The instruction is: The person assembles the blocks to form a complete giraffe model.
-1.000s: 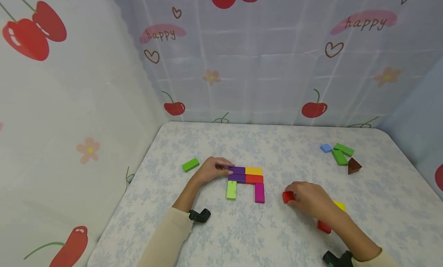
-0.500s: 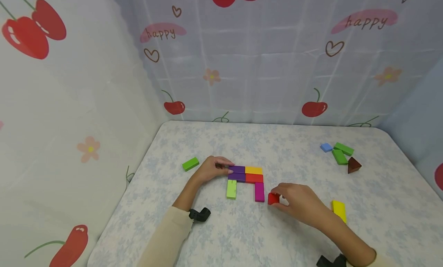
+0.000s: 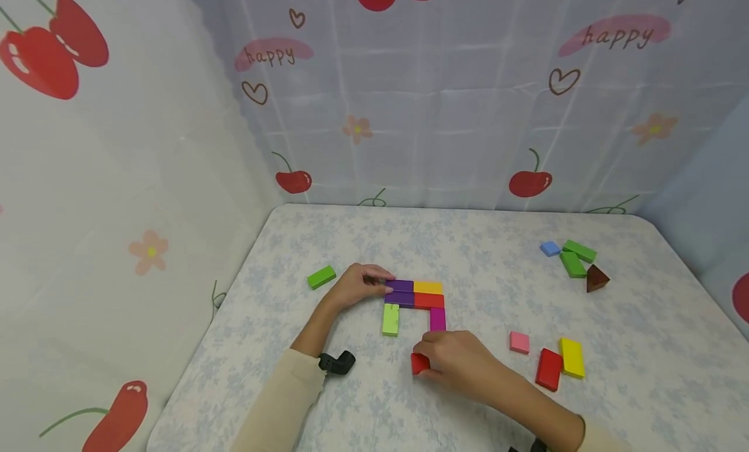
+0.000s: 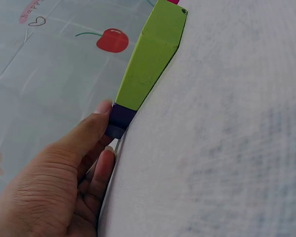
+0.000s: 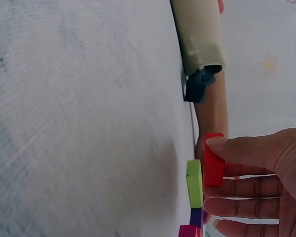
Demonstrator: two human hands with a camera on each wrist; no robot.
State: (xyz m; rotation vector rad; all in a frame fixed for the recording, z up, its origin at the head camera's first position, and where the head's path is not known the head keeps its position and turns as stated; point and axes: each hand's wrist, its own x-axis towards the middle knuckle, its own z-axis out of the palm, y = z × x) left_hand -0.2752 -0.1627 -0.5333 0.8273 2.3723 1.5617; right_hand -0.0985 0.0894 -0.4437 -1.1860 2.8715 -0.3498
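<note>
My right hand (image 3: pixel 459 361) pinches a small red block (image 3: pixel 419 363) between thumb and fingers, just in front of the magenta block (image 3: pixel 437 319). In the right wrist view the red block (image 5: pixel 213 163) shows a long flat face under the thumb. My left hand (image 3: pixel 359 287) has thumb and index finger at the left end of two purple blocks (image 3: pixel 400 298), lying side by side. Right of these sit an orange-yellow block (image 3: pixel 428 287) and a red block (image 3: pixel 429 300). A lime green block (image 3: pixel 391 320) and the magenta one extend toward me from that row like two legs.
A green block (image 3: pixel 321 277) lies left of the left hand. To the right are a pink block (image 3: pixel 519 342), a red block (image 3: pixel 549 369) and a yellow block (image 3: pixel 572 358). Farther back lie a blue block (image 3: pixel 550 248), two green blocks (image 3: pixel 573 265) and a brown triangular block (image 3: pixel 597 279).
My right hand has carried the small red block leftward and nearer to me, past the magenta block's side. The pink, red and yellow blocks at right have come into full view. The left hand stays put.
</note>
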